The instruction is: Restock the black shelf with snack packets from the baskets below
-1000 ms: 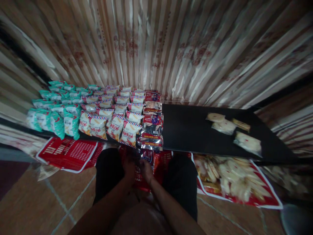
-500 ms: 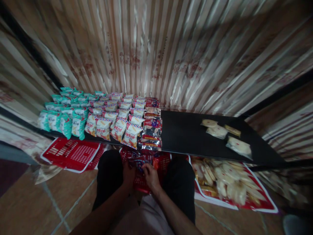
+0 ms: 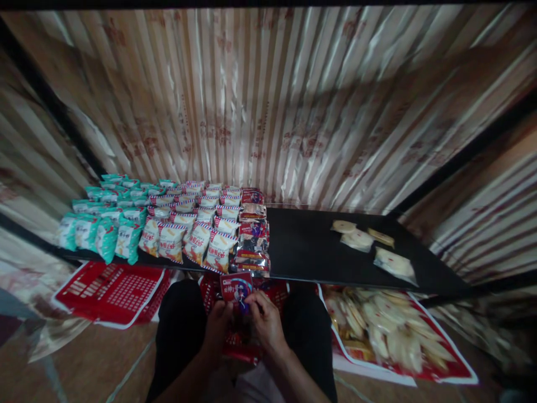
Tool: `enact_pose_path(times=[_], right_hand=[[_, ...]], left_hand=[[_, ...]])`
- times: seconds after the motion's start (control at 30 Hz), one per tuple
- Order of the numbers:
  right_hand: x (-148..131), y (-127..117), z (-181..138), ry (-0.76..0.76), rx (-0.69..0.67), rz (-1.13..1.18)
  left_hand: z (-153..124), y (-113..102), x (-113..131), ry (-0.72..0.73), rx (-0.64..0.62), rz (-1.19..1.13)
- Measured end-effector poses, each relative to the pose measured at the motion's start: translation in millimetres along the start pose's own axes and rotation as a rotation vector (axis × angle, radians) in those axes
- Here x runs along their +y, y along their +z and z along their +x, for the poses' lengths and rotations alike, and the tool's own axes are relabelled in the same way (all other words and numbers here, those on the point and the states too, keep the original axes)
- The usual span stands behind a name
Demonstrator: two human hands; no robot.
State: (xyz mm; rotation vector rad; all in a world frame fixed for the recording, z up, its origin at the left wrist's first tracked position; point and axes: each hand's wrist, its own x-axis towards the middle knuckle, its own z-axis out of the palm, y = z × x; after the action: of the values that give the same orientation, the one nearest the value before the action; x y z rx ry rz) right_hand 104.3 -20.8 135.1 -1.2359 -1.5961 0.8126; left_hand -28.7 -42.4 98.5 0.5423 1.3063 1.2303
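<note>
Between my knees, a dark red and purple snack packet (image 3: 235,290) is held up by both hands, just in front of the shelf edge. My left hand (image 3: 218,320) grips its lower left side, and my right hand (image 3: 264,313) pinches its right side. Below them sits a red basket (image 3: 241,351) with more dark red packets, partly hidden by my hands. On the black shelf (image 3: 302,240) ahead, a column of similar red packets (image 3: 253,235) lies beside rows of white snack bags (image 3: 197,240) with striped tops. Teal bags (image 3: 107,238) stand at the far left.
Several flat pale packets (image 3: 394,264) lie on the shelf's right part. Under the shelf, a red basket (image 3: 113,294) is at left and another basket (image 3: 455,374), full of pale wrapped packets, at right. A pleated printed curtain (image 3: 277,112) hangs behind, between black posts.
Both hands have raised the red packet out from over the basket, so its printed front now shows upright. My view has tilted up slightly, and the shelf sits lower in it.
</note>
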Motion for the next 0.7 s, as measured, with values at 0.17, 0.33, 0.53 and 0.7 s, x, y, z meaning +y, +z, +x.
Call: enact_pose_path(times=[0.17,0.33,0.53,0.7], right_hand=[[-11,-12,7,0.069,0.054,0.071],[-16,-20,15,0.207,0.097,0.329],[-22,-29,22,0.352,0.178,0.55],[-23,-35,22,0.436,0.163,0.597]], left_hand=[[-14,12,21,0.031,-0.108,-0.042],[-19,25,35,0.089,-0.09,0.067],[-15,38,48,0.16,-0.063,0.116],[-4,50,53,0.185,-0.084,0.023]])
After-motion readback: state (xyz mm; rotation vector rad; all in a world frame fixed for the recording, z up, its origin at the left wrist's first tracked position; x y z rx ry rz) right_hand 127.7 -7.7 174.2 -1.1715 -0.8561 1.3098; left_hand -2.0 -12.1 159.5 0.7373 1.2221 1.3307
